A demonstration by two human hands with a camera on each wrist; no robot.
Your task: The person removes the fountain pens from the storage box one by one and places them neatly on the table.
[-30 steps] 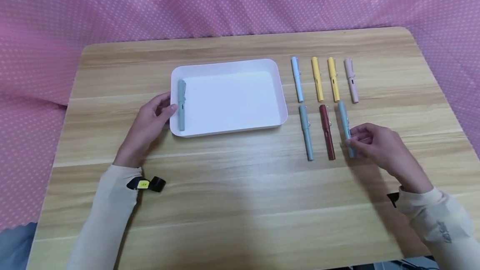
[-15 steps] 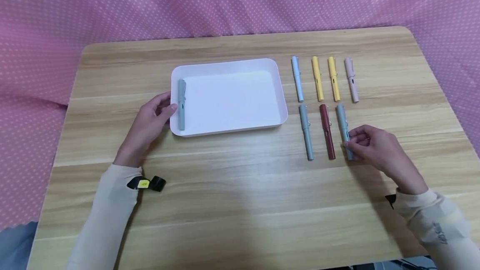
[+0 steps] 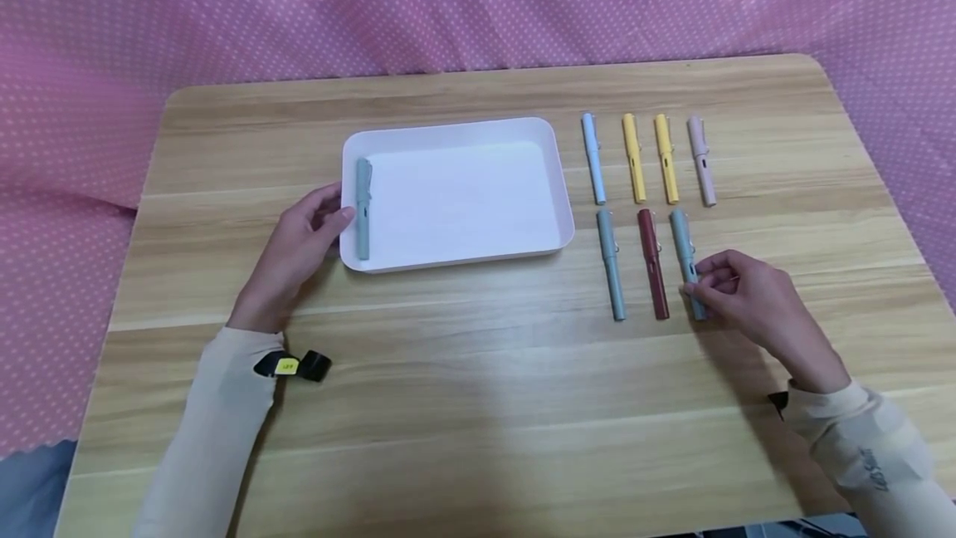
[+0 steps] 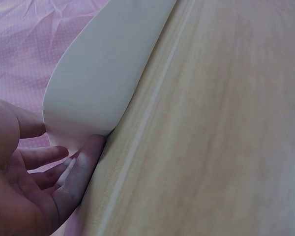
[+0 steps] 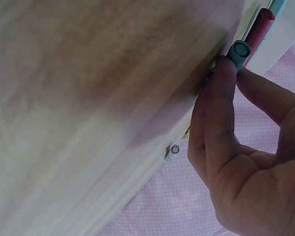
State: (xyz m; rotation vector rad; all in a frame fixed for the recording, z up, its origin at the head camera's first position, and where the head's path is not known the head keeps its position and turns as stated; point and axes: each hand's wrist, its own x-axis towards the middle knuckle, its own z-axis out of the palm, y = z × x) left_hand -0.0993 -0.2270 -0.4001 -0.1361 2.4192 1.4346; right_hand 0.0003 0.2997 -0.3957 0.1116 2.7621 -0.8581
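Note:
My left hand [image 3: 295,251] holds the left wall of a white tray [image 3: 456,262], thumb over the rim and fingers against the outside. In the left wrist view those fingers reach the tray's [image 4: 98,69] lower corner. A grey-green pen [image 3: 363,210] lies inside along the tray's left side. On the right, my right hand [image 3: 754,301] pinches the lower part of a teal pen [image 3: 681,241] between thumb and fingers. The right wrist view shows the end of this pen [image 5: 239,50] between the fingertips. Beside it lie a dark red pen [image 3: 653,264] and another teal pen [image 3: 611,264].
A back row holds a light blue pen [image 3: 593,158], two yellow pens [image 3: 633,158] and a pale purple pen [image 3: 701,160]. Everything lies on a wood-grain table [image 3: 463,388], with a pink dotted cloth [image 3: 463,7] behind it.
The pinched teal pen has come slightly toward me and to the left, level with the front row, then stayed there. My left hand and the tray have not visibly moved.

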